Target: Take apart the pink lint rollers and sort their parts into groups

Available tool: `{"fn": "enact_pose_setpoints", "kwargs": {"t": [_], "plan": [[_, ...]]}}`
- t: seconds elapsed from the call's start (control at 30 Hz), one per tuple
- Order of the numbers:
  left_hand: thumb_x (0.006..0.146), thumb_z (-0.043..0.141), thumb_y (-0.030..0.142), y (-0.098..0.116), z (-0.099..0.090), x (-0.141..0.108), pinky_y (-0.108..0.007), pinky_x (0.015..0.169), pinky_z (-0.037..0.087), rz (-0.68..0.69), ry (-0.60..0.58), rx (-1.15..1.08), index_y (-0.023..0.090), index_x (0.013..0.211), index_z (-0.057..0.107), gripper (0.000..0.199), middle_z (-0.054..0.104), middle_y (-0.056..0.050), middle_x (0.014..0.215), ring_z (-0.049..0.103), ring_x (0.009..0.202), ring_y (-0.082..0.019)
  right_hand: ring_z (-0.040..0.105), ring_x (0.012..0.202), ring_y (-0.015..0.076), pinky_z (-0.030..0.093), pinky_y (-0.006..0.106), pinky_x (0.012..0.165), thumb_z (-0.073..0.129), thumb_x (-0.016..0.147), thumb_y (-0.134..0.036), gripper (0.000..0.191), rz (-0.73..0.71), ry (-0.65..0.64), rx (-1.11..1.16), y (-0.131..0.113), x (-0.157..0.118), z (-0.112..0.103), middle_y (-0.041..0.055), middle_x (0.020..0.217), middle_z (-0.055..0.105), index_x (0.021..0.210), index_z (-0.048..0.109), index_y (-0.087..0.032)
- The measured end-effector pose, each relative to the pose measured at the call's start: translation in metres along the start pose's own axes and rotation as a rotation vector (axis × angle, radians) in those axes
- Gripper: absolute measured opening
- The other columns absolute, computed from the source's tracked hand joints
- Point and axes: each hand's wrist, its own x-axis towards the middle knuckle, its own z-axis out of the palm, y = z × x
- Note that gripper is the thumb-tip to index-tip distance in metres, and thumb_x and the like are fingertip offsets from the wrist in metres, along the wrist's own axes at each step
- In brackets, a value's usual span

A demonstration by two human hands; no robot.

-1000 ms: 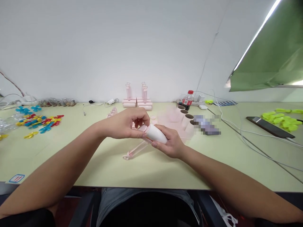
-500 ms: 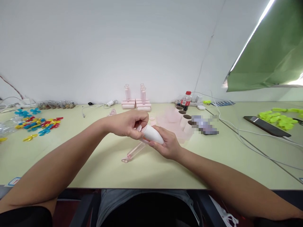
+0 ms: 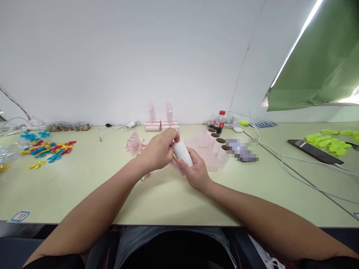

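Note:
A white roll [image 3: 183, 154], which looks like a lint roller refill, is held tilted above the table with a pale pink clear piece [image 3: 177, 167] along its lower side. My right hand [image 3: 198, 172] wraps round its lower end, thumb on the front. My left hand [image 3: 161, 148] is closed at the roll's upper end, its fingers curled over the rim; what lies under the fingertips is hidden. Below my left hand, a clear pink handle piece [image 3: 153, 173] lies on the table, partly covered by the wrist.
Clear pink parts [image 3: 132, 144] lie left of my hands. Several white rolls with brown ends [image 3: 221, 141] rest on a pinkish plastic bag [image 3: 200, 147] at right. Pink cylinders [image 3: 152, 127] line the wall. A cola bottle [image 3: 219, 121], phone [image 3: 314, 151], cables and coloured plastic pieces [image 3: 50, 147] surround.
My left hand has shifted over the roll's upper end, and the roll is tilted more upright. The left forearm has swung inward, and more of the clear pink parts at left shows.

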Motion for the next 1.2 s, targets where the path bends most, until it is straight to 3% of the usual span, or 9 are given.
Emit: {"fn": "enact_pose_setpoints", "kwargs": {"t": [0.17,0.3,0.43,0.53,0.67,0.8,0.9,1.0,1.2], "plan": [[0.078,0.043,0.003,-0.011,0.010,-0.006,-0.030,0.075,0.053,-0.009,0.038,-0.072,0.021,0.104,0.065,0.039,0.072,-0.003,0.103,0.067,0.088,-0.018,0.060,0.072,0.0191,0.049,0.030,0.058,0.058,0.087,-0.058,0.044,0.098,-0.200,0.085,0.002,0.006,-0.003,0.0053,0.086,0.065,0.107,0.059,-0.019],[0.080,0.041,0.004,-0.012,0.023,-0.011,-0.033,0.086,0.055,-0.048,0.136,-0.101,0.020,0.109,0.068,0.043,0.074,-0.004,0.108,0.068,0.098,-0.018,0.060,0.071,0.0191,0.048,0.029,0.055,0.056,0.088,-0.059,0.047,0.106,-0.120,0.069,0.007,0.005,0.001,0.0051,0.086,0.063,0.112,0.056,-0.019],[0.077,0.041,0.001,-0.010,0.035,-0.013,-0.035,0.086,0.056,-0.055,0.273,-0.054,0.019,0.112,0.068,0.048,0.074,-0.005,0.112,0.068,0.100,-0.019,0.061,0.081,0.0208,0.050,0.031,0.064,0.053,0.091,-0.058,0.046,0.067,0.004,0.012,0.009,0.002,0.005,0.0067,0.095,0.064,0.116,0.053,-0.020],[0.073,0.042,0.000,-0.013,0.034,-0.014,-0.033,0.081,0.056,0.008,0.258,-0.090,0.019,0.112,0.068,0.051,0.074,-0.005,0.111,0.068,0.096,-0.018,0.061,0.084,0.0213,0.051,0.033,0.068,0.053,0.091,-0.057,0.045,0.051,-0.025,0.002,0.009,0.002,0.003,0.0068,0.096,0.064,0.117,0.052,-0.020],[0.069,0.044,0.004,-0.018,0.023,-0.017,-0.029,0.067,0.053,0.058,0.269,-0.163,0.018,0.109,0.069,0.050,0.075,-0.006,0.105,0.064,0.073,-0.015,0.060,0.074,0.0193,0.051,0.031,0.060,0.057,0.088,-0.058,0.050,0.048,-0.058,0.074,0.009,0.007,-0.004,0.0067,0.095,0.063,0.120,0.051,-0.020],[0.077,0.051,0.014,-0.026,0.007,-0.020,-0.025,0.055,0.045,-0.030,0.144,-0.254,0.019,0.110,0.069,0.037,0.074,-0.004,0.093,0.051,0.055,-0.010,0.062,0.074,0.0195,0.051,0.031,0.056,0.063,0.084,-0.056,0.053,0.086,-0.063,0.061,0.003,0.014,-0.017,0.0076,0.103,0.064,0.123,0.053,-0.022],[0.083,0.063,0.033,-0.038,-0.003,-0.021,-0.024,0.057,0.044,-0.115,-0.029,-0.368,0.020,0.121,0.063,0.040,0.073,-0.004,0.091,0.055,0.062,-0.011,0.064,0.098,0.0247,0.053,0.036,0.079,0.071,0.081,-0.048,0.049,0.020,-0.136,-0.100,-0.002,0.016,-0.025,0.0075,0.115,0.067,0.122,0.060,-0.023],[0.079,0.071,0.045,-0.048,-0.007,-0.020,-0.024,0.059,0.044,-0.131,-0.186,-0.461,0.021,0.116,0.065,0.044,0.071,-0.002,0.083,0.059,0.068,-0.013,0.063,0.108,0.0266,0.049,0.039,0.092,0.071,0.082,-0.042,0.047,-0.049,-0.236,-0.193,-0.004,0.016,-0.030,0.0072,0.121,0.067,0.124,0.062,-0.023],[0.075,0.075,0.047,-0.053,-0.002,-0.018,-0.025,0.064,0.046,-0.186,-0.223,-0.559,0.020,0.106,0.067,0.042,0.066,-0.001,0.079,0.060,0.073,-0.014,0.063,0.109,0.0267,0.049,0.038,0.092,0.071,0.082,-0.040,0.047,-0.049,-0.275,-0.235,-0.002,0.018,-0.032,0.0077,0.124,0.067,0.125,0.063,-0.022]]}}
